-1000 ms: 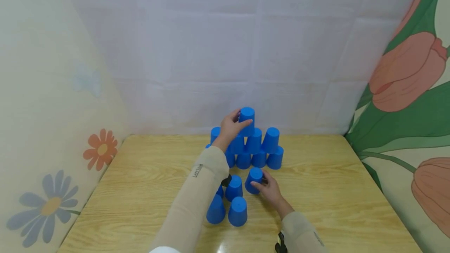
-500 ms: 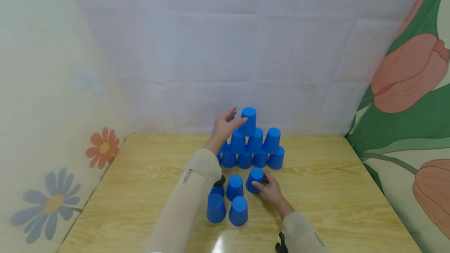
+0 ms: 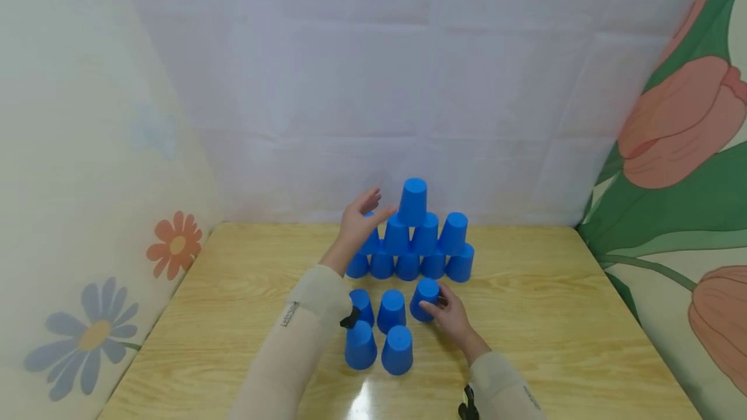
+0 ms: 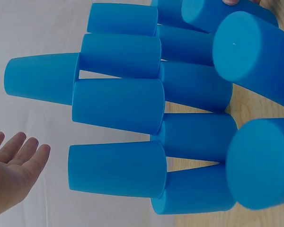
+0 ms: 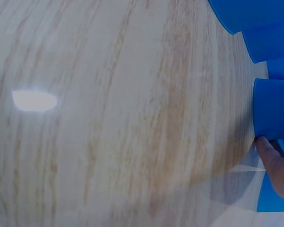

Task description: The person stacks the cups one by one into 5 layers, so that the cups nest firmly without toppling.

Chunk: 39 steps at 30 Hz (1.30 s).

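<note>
At the far side of the table (image 3: 525,316), I see blue cups stacked mouth-down in steps: a lower row (image 3: 407,266) of five, a second row (image 3: 397,236) of four, and a top cup (image 3: 413,203) bridging the middle two. The left hand (image 3: 357,222) is positioned to the left of the top cup — fingers (image 4: 24,151) extended, clear of its wall. Nearer the person, the right hand (image 3: 452,316) clamps thumb and fingers around a front cup (image 3: 419,303). Four further cups (image 3: 397,350) stand left of that one — two level with it, two closer.
</note>
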### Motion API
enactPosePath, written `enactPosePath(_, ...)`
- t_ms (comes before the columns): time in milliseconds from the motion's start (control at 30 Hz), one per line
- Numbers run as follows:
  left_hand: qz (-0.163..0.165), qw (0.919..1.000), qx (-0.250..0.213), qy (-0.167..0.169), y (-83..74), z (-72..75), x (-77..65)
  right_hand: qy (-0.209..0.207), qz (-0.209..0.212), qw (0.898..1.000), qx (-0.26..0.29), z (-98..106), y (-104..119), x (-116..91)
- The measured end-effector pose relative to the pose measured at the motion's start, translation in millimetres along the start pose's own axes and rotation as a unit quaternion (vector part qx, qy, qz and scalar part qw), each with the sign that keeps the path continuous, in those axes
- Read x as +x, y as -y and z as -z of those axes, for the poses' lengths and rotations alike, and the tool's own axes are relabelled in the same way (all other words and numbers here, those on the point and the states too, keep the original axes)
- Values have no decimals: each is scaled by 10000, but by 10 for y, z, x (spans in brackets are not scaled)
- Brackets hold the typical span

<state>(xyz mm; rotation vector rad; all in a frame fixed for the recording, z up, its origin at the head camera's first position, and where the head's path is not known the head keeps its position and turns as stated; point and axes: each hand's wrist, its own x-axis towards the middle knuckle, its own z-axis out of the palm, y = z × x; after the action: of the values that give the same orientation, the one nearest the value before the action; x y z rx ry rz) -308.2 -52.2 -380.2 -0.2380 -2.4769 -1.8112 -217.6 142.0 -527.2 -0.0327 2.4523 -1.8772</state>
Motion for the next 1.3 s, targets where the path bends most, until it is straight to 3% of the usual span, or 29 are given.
enactPosePath(67,89,9999,-101,74,-79,47,-96,5,47,10000,0,5,13,-1)
enactPosePath(167,72,9997,-178,168,-74,101,-198,18,97,9999,-16,10,19,-3)
enactPosePath(633,180,9978,-625,154,396,247,-614,-81,112,9998,-105,36,60,0)
enactPosePath(967,288,9981,-492,246,581,287,-810,-186,6,9997,-153,75,56,-7)
enactPosePath(1300,550,9976,-250,326,787,335,-976,-136,228,9996,-99,190,228,-50)
